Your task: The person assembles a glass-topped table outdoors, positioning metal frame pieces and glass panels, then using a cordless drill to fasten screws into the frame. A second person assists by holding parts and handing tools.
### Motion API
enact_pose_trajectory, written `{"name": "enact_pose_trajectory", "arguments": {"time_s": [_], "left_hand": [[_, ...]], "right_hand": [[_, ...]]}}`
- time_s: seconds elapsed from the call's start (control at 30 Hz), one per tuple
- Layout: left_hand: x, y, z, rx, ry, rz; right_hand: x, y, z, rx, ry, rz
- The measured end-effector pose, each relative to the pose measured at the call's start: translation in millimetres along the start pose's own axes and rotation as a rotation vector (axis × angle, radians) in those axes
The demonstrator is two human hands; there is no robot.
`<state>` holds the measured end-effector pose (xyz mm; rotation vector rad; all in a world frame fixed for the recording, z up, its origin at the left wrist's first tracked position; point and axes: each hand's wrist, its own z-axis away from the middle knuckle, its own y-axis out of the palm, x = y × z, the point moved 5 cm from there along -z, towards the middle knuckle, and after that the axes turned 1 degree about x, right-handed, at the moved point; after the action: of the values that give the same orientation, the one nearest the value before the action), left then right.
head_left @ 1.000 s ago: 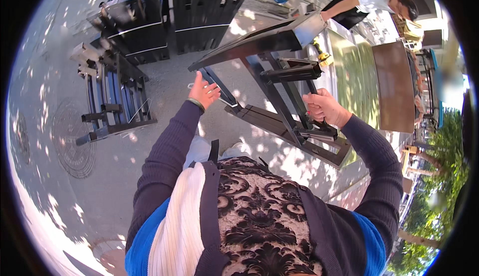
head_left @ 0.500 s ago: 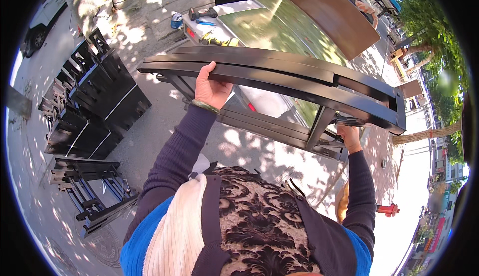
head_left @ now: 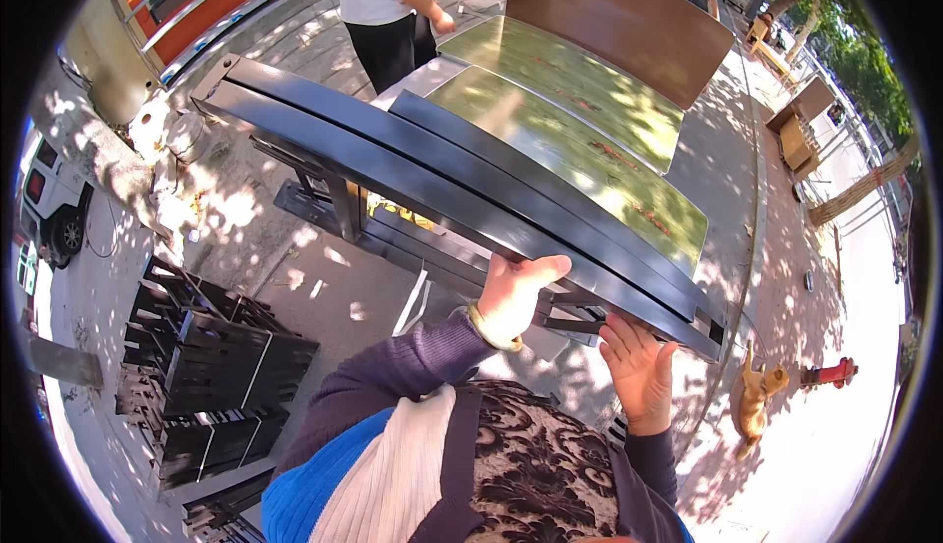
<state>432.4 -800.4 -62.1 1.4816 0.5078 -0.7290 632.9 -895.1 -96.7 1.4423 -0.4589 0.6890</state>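
The metal frame [head_left: 442, 175] is glossy black, as is the stack of frames [head_left: 211, 366] on grey pavement. The tabletop [head_left: 580, 140] is greenish-gold. The person wears purple sleeves, a blue-and-white scarf and a black-and-beige damask top. A red hydrant [head_left: 830, 374] stands nearby.

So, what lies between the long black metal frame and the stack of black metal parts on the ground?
Head view: between the long black metal frame and the stack of black metal parts, only bare sun-dappled pavement shows.
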Motion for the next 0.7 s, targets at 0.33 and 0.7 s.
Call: {"name": "enact_pose_trajectory", "arguments": {"time_s": [0.33,0.7], "left_hand": [[-42.9,29.0,-222.4,0.377,-0.124,0.114],[74.6,-147.9,-429.0,0.028,-0.363,0.607]], "right_hand": [[58.9,-8.1,-218.5,-0.263,-0.380,-0.724],[-18.0,-189.5,-362.1,-0.155,-0.439,-0.647]]}}
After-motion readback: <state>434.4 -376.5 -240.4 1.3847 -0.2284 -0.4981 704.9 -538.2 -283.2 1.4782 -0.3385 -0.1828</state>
